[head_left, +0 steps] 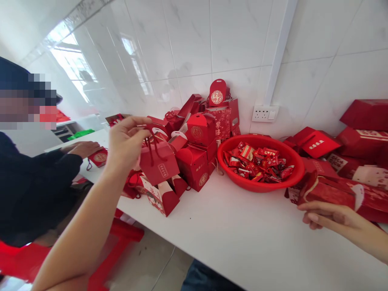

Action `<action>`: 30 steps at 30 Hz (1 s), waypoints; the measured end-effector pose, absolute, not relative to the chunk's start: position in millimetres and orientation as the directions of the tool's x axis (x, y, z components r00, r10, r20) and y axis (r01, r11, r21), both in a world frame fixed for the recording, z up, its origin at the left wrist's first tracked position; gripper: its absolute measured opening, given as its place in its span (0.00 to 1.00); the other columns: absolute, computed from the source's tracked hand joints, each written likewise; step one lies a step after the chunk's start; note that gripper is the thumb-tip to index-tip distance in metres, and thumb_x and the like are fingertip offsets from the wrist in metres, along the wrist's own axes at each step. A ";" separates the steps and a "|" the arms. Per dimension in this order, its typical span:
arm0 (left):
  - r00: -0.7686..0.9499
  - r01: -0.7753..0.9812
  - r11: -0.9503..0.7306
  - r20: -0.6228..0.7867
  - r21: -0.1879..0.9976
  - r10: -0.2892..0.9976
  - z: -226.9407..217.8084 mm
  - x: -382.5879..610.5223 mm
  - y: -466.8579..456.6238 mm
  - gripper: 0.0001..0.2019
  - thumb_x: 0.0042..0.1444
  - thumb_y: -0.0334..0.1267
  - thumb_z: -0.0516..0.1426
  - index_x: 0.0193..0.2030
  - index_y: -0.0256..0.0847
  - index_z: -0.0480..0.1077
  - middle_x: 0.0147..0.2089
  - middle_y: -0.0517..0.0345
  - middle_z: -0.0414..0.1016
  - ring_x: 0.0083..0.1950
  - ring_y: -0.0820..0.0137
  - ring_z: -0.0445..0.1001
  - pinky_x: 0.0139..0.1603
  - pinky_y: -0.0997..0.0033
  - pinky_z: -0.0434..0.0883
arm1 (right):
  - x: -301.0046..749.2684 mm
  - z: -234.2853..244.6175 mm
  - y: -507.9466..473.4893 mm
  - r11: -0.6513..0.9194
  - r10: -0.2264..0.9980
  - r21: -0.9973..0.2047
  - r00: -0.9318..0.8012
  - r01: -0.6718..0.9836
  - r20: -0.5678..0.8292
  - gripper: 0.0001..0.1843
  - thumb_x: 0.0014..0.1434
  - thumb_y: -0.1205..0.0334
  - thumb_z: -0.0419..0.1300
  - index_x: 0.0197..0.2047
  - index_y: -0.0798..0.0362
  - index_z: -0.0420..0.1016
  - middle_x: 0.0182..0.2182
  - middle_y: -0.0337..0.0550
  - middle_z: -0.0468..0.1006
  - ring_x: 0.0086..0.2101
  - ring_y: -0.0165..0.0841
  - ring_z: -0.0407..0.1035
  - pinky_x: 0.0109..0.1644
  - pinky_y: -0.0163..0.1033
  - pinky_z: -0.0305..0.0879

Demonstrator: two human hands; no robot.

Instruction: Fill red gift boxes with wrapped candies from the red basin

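My left hand [129,137] is raised over the pile on the left, fingers pinched on the dark red cord handles of a small red gift box [160,163]. The box hangs tilted from these cords, with a pale printed label on its front. Beneath it, a red and white patterned box [160,198] stands on the table. At the right, my right hand [327,214] is beside a red gift box with a twisted rope handle [330,192]. Its index finger and thumb reach out and the other fingers curl loosely, with nothing visible in them. Whether it touches that box I cannot tell.
A red plastic basin [260,186] of wrapped sweets [257,161] stands on the white table [224,230]. Several red boxes [197,129] are heaped against the tiled wall, more [360,141] at the right. On the left a co-worker's hand [83,149] rests by another box.
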State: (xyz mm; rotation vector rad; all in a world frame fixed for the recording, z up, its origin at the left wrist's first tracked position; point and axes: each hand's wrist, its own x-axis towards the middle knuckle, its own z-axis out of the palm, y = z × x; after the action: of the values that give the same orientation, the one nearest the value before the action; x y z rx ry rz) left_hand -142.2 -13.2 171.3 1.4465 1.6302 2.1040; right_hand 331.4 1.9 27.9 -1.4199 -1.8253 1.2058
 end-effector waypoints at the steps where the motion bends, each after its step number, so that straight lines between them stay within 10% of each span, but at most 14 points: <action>1: -0.546 0.442 -0.459 0.638 0.770 0.544 177.9 -147.0 -10.9 0.12 0.39 0.25 0.60 0.33 0.37 0.78 0.27 0.60 0.74 0.26 0.73 0.71 0.26 0.73 0.68 | 331.1 27.8 1.6 0.048 0.943 -0.881 -0.312 0.471 -0.116 0.33 0.44 0.30 0.68 0.39 0.51 0.87 0.31 0.53 0.86 0.31 0.46 0.81 0.39 0.44 0.80; 11: -0.553 0.651 -0.525 0.816 0.548 0.168 273.4 -181.6 84.6 0.13 0.51 0.13 0.53 0.39 0.29 0.70 0.38 0.59 0.73 0.47 0.70 0.76 0.48 0.69 0.70 | 328.0 23.1 3.4 0.072 0.941 -0.879 -0.324 0.470 -0.096 0.31 0.46 0.32 0.67 0.41 0.50 0.87 0.31 0.53 0.85 0.32 0.46 0.80 0.39 0.45 0.79; 18: -0.554 0.666 -0.464 0.804 0.584 0.217 299.8 -178.6 163.2 0.14 0.55 0.10 0.49 0.34 0.31 0.67 0.36 0.66 0.71 0.42 0.84 0.68 0.50 0.72 0.62 | 335.9 13.0 -1.8 0.054 0.961 -0.904 -0.268 0.424 -0.068 0.29 0.50 0.34 0.66 0.42 0.49 0.87 0.32 0.52 0.85 0.32 0.45 0.80 0.39 0.44 0.78; 30: -0.594 0.640 -0.311 0.709 0.702 0.380 239.1 -195.9 219.8 0.10 0.53 0.17 0.51 0.30 0.35 0.67 0.34 0.65 0.65 0.36 0.78 0.60 0.51 0.70 0.60 | 344.1 -11.7 9.8 0.006 0.974 -0.914 -0.209 0.406 -0.087 0.26 0.52 0.38 0.68 0.42 0.51 0.86 0.30 0.48 0.84 0.31 0.40 0.78 0.38 0.44 0.79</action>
State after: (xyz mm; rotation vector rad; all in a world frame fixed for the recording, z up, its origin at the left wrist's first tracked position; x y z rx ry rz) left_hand -195.9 219.8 239.1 1.4746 1.9399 2.2753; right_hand 344.1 9.8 -11.7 -1.4313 -1.6708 1.1825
